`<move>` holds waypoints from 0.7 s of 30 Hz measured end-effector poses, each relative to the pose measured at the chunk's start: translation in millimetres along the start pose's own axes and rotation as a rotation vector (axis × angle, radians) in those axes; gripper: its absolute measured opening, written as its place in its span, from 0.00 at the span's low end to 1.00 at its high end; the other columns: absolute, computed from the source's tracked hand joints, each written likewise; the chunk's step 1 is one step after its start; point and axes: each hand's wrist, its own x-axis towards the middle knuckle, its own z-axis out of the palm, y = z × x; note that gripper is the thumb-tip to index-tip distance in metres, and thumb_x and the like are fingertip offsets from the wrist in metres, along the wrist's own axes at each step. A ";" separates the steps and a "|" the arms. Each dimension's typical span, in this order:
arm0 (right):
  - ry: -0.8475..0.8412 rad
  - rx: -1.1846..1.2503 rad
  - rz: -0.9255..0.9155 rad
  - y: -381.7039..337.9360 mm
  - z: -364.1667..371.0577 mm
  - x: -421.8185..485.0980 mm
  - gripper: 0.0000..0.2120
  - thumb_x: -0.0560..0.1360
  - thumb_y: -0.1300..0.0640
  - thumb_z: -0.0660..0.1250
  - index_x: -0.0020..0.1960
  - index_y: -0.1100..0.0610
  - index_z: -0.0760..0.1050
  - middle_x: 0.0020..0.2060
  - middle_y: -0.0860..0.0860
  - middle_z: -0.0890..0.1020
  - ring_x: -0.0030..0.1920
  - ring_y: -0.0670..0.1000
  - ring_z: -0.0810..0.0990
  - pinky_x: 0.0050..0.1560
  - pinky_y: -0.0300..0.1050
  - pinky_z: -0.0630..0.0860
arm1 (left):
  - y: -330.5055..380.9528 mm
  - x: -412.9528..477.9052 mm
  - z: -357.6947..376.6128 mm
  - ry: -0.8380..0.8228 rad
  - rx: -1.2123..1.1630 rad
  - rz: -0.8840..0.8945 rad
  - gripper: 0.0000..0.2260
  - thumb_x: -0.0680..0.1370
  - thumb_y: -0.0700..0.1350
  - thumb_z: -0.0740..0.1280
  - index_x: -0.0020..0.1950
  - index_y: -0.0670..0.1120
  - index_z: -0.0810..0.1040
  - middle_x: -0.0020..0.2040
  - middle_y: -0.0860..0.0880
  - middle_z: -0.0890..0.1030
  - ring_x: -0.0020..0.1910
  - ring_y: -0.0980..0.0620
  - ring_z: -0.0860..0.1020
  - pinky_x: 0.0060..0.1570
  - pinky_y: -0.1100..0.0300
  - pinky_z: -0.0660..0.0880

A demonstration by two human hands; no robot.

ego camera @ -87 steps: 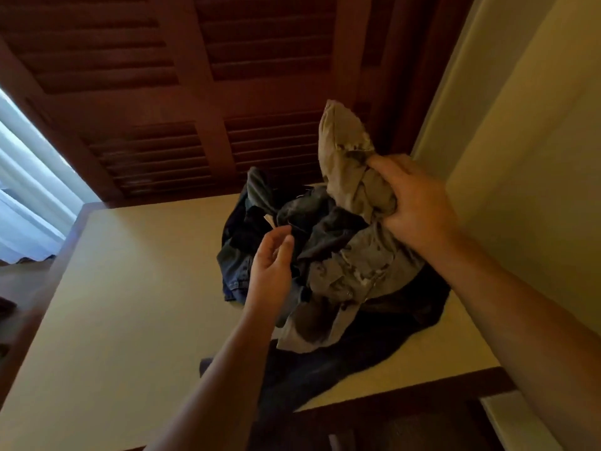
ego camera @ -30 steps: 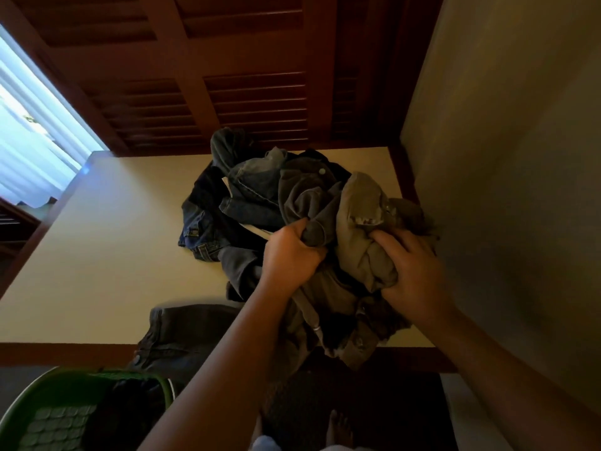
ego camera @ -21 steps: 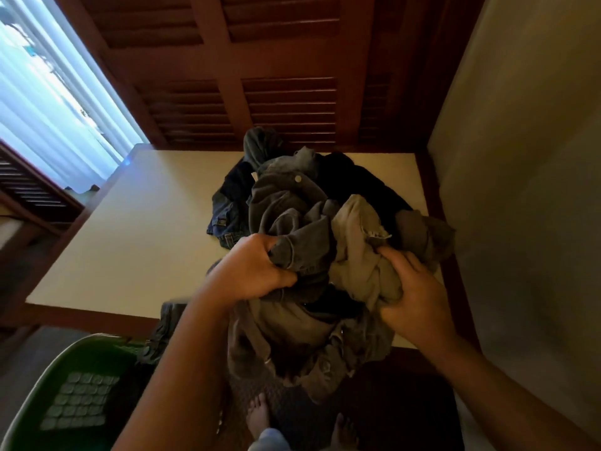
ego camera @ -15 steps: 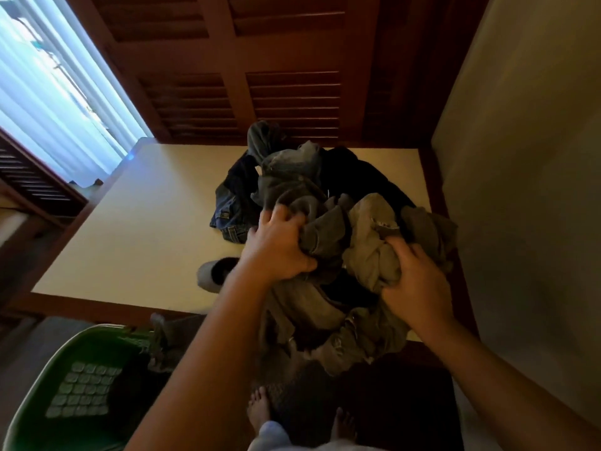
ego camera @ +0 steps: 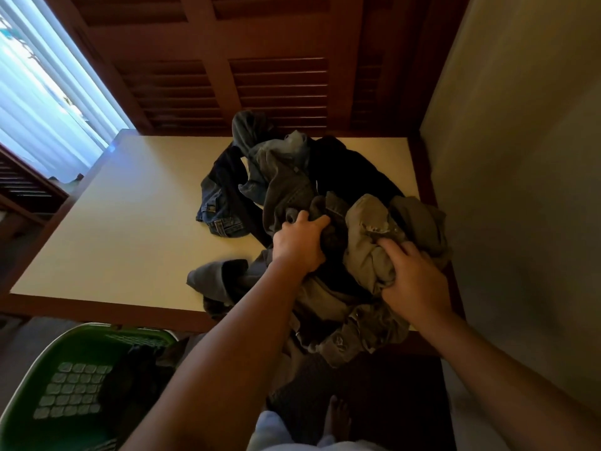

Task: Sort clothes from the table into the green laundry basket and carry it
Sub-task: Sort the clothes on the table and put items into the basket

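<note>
A heap of clothes (ego camera: 292, 177) lies on the cream table (ego camera: 130, 216), at its right side. My left hand (ego camera: 297, 244) grips a dark grey-olive garment (ego camera: 286, 196) in the middle of the heap. My right hand (ego camera: 413, 278) grips a khaki garment (ego camera: 367, 229) at the heap's near right; part of that bundle hangs over the table's front edge. Blue jeans (ego camera: 221, 206) lie at the heap's left. The green laundry basket (ego camera: 65, 385) stands on the floor at the lower left, with dark cloth inside.
A wall (ego camera: 520, 190) runs close along the table's right side. Dark louvred wooden doors (ego camera: 260, 79) stand behind the table and a bright curtained window (ego camera: 42, 92) is at the left. My bare foot (ego camera: 338, 421) is on a dark mat below the table.
My left hand went from hovering open beside the heap to gripping the grey-olive garment. The bundle was pulled toward the table's front edge. The view tilted down and the basket came into sight.
</note>
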 end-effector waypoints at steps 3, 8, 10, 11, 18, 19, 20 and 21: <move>0.031 0.033 -0.046 -7.1 0.2 -6.8 0.36 0.70 0.48 0.76 0.74 0.42 0.66 0.67 0.50 0.74 0.63 0.61 0.75 0.52 0.55 0.80 | -8.7 -21.4 1.0 0.103 -0.103 0.006 0.23 0.78 0.55 0.71 0.71 0.63 0.68 0.64 0.49 0.72 0.55 0.40 0.79 0.49 0.47 0.78; 0.072 0.095 -0.089 -31.7 13.5 -27.3 0.36 0.69 0.50 0.77 0.74 0.46 0.68 0.66 0.53 0.75 0.62 0.62 0.75 0.48 0.55 0.81 | -30.5 -75.1 -3.6 0.253 -0.146 -0.013 0.22 0.75 0.57 0.72 0.68 0.63 0.71 0.60 0.52 0.74 0.52 0.45 0.80 0.46 0.53 0.77; 0.079 0.110 -0.101 -44.7 21.3 -35.7 0.36 0.68 0.52 0.77 0.73 0.47 0.69 0.63 0.54 0.76 0.60 0.62 0.77 0.46 0.54 0.80 | -42.8 -96.7 -2.7 0.276 -0.153 -0.025 0.23 0.74 0.57 0.73 0.69 0.63 0.72 0.61 0.52 0.75 0.53 0.45 0.80 0.46 0.53 0.77; 0.086 0.122 -0.114 -51.2 24.6 -39.7 0.35 0.68 0.51 0.77 0.73 0.48 0.70 0.63 0.54 0.76 0.60 0.62 0.77 0.46 0.53 0.81 | -50.9 -107.5 -2.5 0.282 -0.161 -0.029 0.24 0.74 0.57 0.73 0.69 0.62 0.72 0.61 0.52 0.75 0.53 0.45 0.80 0.46 0.53 0.78; 0.068 0.191 -0.217 -116.0 50.8 -73.5 0.34 0.69 0.51 0.77 0.73 0.49 0.72 0.64 0.52 0.77 0.60 0.59 0.77 0.50 0.54 0.81 | -121.7 -197.3 5.3 0.378 -0.242 -0.144 0.25 0.70 0.53 0.76 0.66 0.60 0.76 0.61 0.53 0.77 0.49 0.45 0.81 0.44 0.53 0.81; 0.049 0.202 -0.226 -130.8 56.4 -77.7 0.34 0.69 0.51 0.77 0.73 0.48 0.71 0.64 0.52 0.77 0.61 0.60 0.77 0.50 0.54 0.81 | -134.6 -211.4 6.5 0.388 -0.263 -0.182 0.26 0.69 0.52 0.77 0.66 0.61 0.76 0.61 0.53 0.77 0.49 0.45 0.81 0.44 0.52 0.82; 0.032 0.209 -0.238 -147.6 62.5 -82.0 0.34 0.69 0.51 0.77 0.73 0.47 0.71 0.63 0.52 0.77 0.61 0.60 0.78 0.50 0.54 0.81 | -148.8 -226.2 8.0 0.404 -0.284 -0.219 0.26 0.68 0.51 0.77 0.65 0.60 0.77 0.61 0.54 0.77 0.50 0.45 0.82 0.45 0.51 0.82; 0.017 0.211 -0.254 -165.3 69.0 -86.4 0.33 0.69 0.51 0.76 0.72 0.47 0.70 0.63 0.52 0.77 0.61 0.60 0.78 0.50 0.54 0.81 | -164.0 -241.6 10.0 0.422 -0.302 -0.252 0.26 0.68 0.50 0.78 0.65 0.60 0.78 0.61 0.54 0.78 0.50 0.45 0.82 0.45 0.51 0.82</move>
